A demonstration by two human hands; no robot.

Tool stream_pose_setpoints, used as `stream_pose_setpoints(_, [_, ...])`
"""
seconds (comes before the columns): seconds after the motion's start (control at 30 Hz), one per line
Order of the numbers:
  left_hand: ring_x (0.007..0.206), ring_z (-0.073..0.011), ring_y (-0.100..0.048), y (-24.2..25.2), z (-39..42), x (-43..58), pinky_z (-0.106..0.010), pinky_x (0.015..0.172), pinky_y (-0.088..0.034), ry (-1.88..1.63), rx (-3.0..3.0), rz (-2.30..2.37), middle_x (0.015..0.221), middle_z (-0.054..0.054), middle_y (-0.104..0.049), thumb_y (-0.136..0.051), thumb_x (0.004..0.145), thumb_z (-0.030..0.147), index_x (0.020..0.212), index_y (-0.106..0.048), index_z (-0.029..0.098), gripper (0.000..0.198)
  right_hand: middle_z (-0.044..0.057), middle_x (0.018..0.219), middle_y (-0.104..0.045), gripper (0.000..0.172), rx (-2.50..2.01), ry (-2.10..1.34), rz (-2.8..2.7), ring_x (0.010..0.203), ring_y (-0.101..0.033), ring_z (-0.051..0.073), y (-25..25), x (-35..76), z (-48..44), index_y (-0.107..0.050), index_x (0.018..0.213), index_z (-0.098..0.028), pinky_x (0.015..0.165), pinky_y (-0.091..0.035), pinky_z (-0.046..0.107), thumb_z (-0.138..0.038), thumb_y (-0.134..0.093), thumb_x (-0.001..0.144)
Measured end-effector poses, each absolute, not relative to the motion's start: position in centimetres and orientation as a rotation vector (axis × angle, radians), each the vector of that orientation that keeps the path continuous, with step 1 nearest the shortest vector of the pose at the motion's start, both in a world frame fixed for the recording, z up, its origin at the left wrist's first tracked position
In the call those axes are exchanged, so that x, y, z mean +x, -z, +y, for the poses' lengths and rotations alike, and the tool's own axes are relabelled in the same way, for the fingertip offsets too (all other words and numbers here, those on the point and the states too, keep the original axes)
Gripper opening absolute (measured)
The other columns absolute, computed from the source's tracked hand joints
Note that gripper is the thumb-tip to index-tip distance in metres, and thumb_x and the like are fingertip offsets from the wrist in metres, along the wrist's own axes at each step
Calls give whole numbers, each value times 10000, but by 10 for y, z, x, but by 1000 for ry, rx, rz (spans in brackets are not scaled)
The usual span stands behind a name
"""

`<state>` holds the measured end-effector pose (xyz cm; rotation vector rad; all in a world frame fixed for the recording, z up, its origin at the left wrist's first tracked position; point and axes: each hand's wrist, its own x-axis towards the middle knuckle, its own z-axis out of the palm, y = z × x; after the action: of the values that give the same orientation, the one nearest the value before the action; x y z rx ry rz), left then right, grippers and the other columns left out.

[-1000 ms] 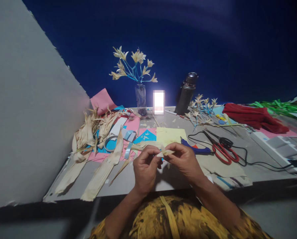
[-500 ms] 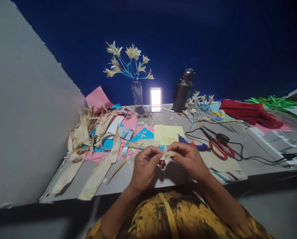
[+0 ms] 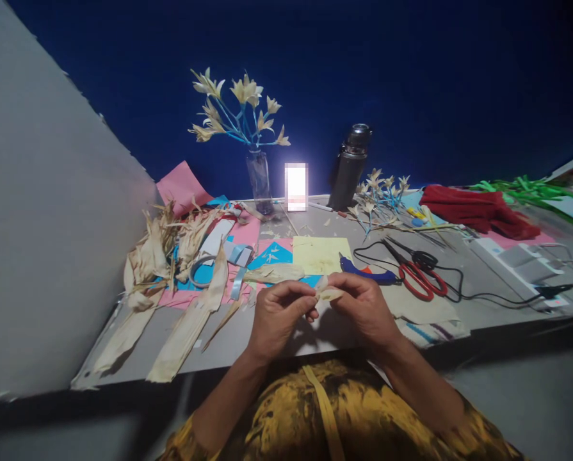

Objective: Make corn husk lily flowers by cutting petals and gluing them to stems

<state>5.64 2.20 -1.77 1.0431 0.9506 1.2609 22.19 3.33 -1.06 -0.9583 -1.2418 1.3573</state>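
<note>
Above the table's front edge, my left hand [image 3: 280,317] and my right hand [image 3: 367,310] meet around a small pale husk piece [image 3: 328,294]. Both hands pinch it between thumb and fingers. Just behind them lie a dry husk strip [image 3: 279,273] and a yellow paper [image 3: 321,253]. A blue glue gun [image 3: 369,271] rests beyond my right hand, with red-handled scissors [image 3: 423,282] to its right.
A glass vase [image 3: 260,182] with husk flowers and a dark thermos [image 3: 351,169] stand at the back. Husks [image 3: 190,330] and tape cover the left. A red cloth [image 3: 478,210], green strips and a white power strip [image 3: 516,272] lie at the right.
The view has shifted slightly, so the table's objects sit a little further left and higher. The husk piece has turned between my fingers; both hands still hold it.
</note>
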Motion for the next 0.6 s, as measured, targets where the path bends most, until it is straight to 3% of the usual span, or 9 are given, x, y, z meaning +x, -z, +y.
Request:
stream_pose_setpoints(0.2, [512, -111, -626, 15, 22, 57, -211, 549, -509, -1297, 1109, 999, 590, 10, -678, -772, 730, 221, 758, -730, 162, 78, -8, 697, -699, 112, -928, -1387, -1184, 614, -582, 125, 16, 218, 30, -740, 762, -205, 645, -470, 246, -313, -759, 783])
stream_pose_setpoints(0.4, [543, -108, -586, 17, 20, 56, -223, 559, -480, -1299, 1212, 998, 623, 11, -634, -691, 820, 253, 757, -688, 162, 110, 15, 754, -715, 117, -936, -1395, -1243, 695, -621, 160, 15, 218, 30, -744, 782, -199, 700, -491, 275, -316, -741, 795])
stream_pose_setpoints(0.6, [560, -97, -575, 16, 20, 57, -209, 590, -463, -1393, 1359, 1062, 611, 23, -635, -694, 803, 179, 715, -686, 172, 89, -2, 714, -669, 158, -989, -1353, -1238, 637, -538, 129, 14, 217, 30, -738, 764, -190, 637, -441, 251, -346, -761, 768])
